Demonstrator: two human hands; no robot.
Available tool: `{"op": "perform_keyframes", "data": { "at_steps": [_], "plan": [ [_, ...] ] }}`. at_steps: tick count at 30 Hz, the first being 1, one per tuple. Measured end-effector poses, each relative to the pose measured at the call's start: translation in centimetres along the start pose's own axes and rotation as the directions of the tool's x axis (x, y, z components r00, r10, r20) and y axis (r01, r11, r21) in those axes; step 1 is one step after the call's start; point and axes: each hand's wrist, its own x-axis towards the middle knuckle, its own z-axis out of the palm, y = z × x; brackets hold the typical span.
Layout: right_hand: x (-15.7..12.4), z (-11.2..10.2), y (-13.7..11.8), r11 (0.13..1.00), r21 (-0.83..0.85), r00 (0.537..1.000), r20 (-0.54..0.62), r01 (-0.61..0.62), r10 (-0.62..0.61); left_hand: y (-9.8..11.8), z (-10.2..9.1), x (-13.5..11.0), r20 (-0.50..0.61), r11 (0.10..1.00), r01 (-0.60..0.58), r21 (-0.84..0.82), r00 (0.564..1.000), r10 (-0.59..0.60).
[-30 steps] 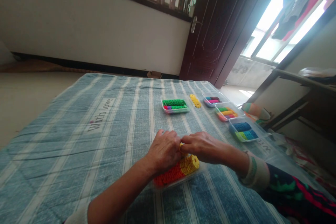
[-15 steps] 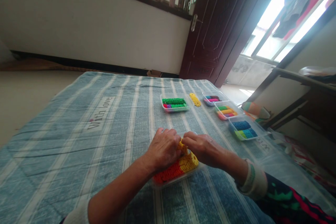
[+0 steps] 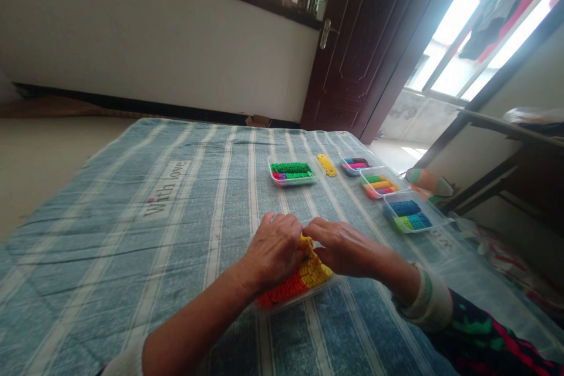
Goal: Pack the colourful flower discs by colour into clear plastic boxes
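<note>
Gripping yellow pieces (image 3: 314,271) between them, the left hand (image 3: 275,249) and right hand (image 3: 341,247) sit curled over the clear tray (image 3: 304,301); a green-filled tray (image 3: 292,171) lies well beyond it.

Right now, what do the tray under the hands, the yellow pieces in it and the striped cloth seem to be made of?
Tray: clear, glossy thin plastic, see-through at its rim. Yellow pieces: probably matte plastic or foam, with toothed edges; too small to be sure. Striped cloth: soft matte fabric, creased, with printed words.
</note>
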Motion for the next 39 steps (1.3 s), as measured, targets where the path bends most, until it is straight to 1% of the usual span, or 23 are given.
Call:
{"op": "perform_keyframes", "data": {
  "at_steps": [3,6,10,14,17,22,25,29,32,36,39],
  "plan": [
    [0.0,-0.3,-0.1,1.0,0.011,1.0,0.009,0.001,-0.001,0.0,0.0,0.1,-0.016,1.0,-0.018,-0.009,1.0,0.017],
    [0.0,-0.2,-0.1,1.0,0.001,1.0,0.005,0.006,-0.006,0.0,0.0,0.1,-0.003,1.0,-0.025,-0.011,1.0,0.025],
    [0.1,0.3,0.1,0.999,-0.045,1.0,-0.002,-0.007,0.007,0.1,0.1,0.2,0.009,1.0,0.0,0.01,1.0,0.0],
    [0.1,1.1,0.5,0.996,-0.086,1.0,-0.029,-0.009,0.007,0.4,0.6,0.3,-0.028,0.999,0.033,0.042,0.999,-0.032],
    [0.1,1.5,0.6,0.994,-0.11,0.998,-0.057,-0.002,-0.004,0.6,0.8,0.4,-0.035,0.998,0.043,0.055,0.999,-0.041],
    [0.1,1.7,0.6,0.987,-0.158,0.993,-0.112,0.028,-0.046,0.8,0.6,0.5,-0.03,0.996,0.05,0.07,0.998,-0.048],
    [0.1,1.8,0.7,0.984,-0.168,0.986,-0.143,0.064,-0.088,1.0,0.4,0.5,-0.035,0.998,0.042,0.05,0.999,-0.04],
    [0.1,2.0,0.8,0.982,-0.158,0.973,-0.189,0.101,-0.13,1.2,0.1,0.7,-0.032,0.998,0.04,0.041,0.999,-0.039],
    [-0.2,1.8,0.9,0.986,-0.12,0.968,-0.212,0.114,-0.137,1.3,0.0,0.9,-0.018,0.997,0.047,0.056,0.999,-0.046],
    [-0.8,0.7,1.1,0.996,-0.032,0.964,-0.251,0.081,-0.086,1.3,-0.2,1.0,0.007,0.997,0.054,0.062,0.999,-0.054],
    [-1.0,-0.1,1.6,0.998,0.014,0.953,-0.297,0.066,-0.059,1.4,-0.3,0.9,0.023,0.997,0.039,0.064,0.999,-0.04]
  ]
}}
